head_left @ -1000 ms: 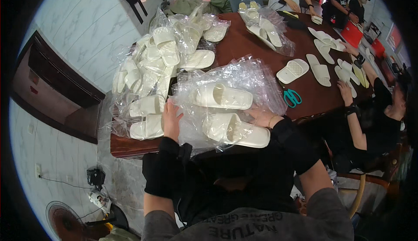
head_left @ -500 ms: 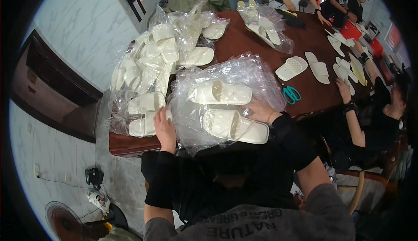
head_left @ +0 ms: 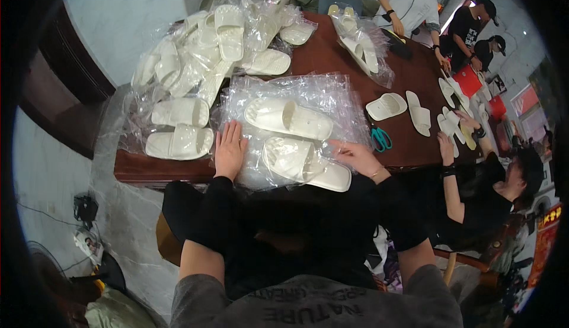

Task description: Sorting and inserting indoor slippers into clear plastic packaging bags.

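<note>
Two cream slippers, a far one [head_left: 288, 119] and a near one [head_left: 306, 163], lie side by side on a stack of clear plastic bags [head_left: 341, 88], toes to the left. Clear film covers the near slipper's toe; whether both are fully inside a bag, I cannot tell. My left hand [head_left: 230, 152] rests flat at the stack's left edge, fingers stretched, holding nothing. By the slippers' heels, my right hand [head_left: 360, 157] has its fingers extended to the left and a little apart. Left of my left hand lies a bagged pair of slippers [head_left: 179, 128].
Bagged slippers are heaped [head_left: 228, 37] at the back left of the brown table [head_left: 317, 37]. Teal-handled scissors [head_left: 381, 139] lie right of my right hand. Further right are loose slippers [head_left: 419, 113] and a co-worker's hands [head_left: 446, 146]; other people stand at the far side.
My left hand has moved from beside the bagged pair onto the bag stack's left edge and flattened. My right hand has drawn slightly back from the slippers' heels. The whole view has shifted.
</note>
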The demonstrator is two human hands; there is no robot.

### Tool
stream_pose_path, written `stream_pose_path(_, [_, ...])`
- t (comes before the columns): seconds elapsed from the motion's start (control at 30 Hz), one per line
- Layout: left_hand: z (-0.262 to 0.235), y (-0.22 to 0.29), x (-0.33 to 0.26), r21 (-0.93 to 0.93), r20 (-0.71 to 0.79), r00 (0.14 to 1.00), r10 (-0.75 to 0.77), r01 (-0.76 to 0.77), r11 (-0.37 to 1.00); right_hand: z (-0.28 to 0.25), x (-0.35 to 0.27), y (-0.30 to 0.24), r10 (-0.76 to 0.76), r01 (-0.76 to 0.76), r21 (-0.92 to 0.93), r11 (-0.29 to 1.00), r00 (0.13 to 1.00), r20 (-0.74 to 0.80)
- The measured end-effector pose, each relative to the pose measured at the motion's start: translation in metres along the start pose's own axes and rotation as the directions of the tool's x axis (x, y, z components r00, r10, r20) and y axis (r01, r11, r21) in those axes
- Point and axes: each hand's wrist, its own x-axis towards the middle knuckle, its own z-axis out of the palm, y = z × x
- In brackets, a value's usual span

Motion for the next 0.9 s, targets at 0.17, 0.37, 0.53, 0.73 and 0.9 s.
stream_pose_path(0.17, [-0.001,-0.004,0.002,0.052,-0.018,1.0,0.018,-0.017,0.999,0.065,0.035,-0.007,-0.067,0.041,-0.205,0.978,0.991,-0.119])
stream_pose_path(0.37, [-0.001,-0.004,0.009,0.038,-0.03,1.0,0.003,-0.001,0.999,0.059,0.067,0.012,-0.099,-0.08,-0.531,0.844,0.949,-0.3])
stream_pose_path(0.53, [-0.001,-0.013,-0.002,0.064,-0.019,1.0,-0.021,0.022,0.998,-0.021,0.063,0.004,-0.11,-0.057,-0.621,0.782,0.968,-0.227])
stream_pose_path(0.73, [0.004,0.002,0.006,0.058,-0.05,0.998,-0.032,0.035,0.998,-0.184,0.068,-0.006,-0.31,0.012,-0.935,0.353,0.945,-0.104])
stream_pose_path(0.9, [-0.005,-0.001,0.002,0.087,-0.056,0.997,-0.05,0.055,0.995,-0.309,0.075,-0.065,-0.47,-0.283,-0.945,0.165,0.82,-0.327])
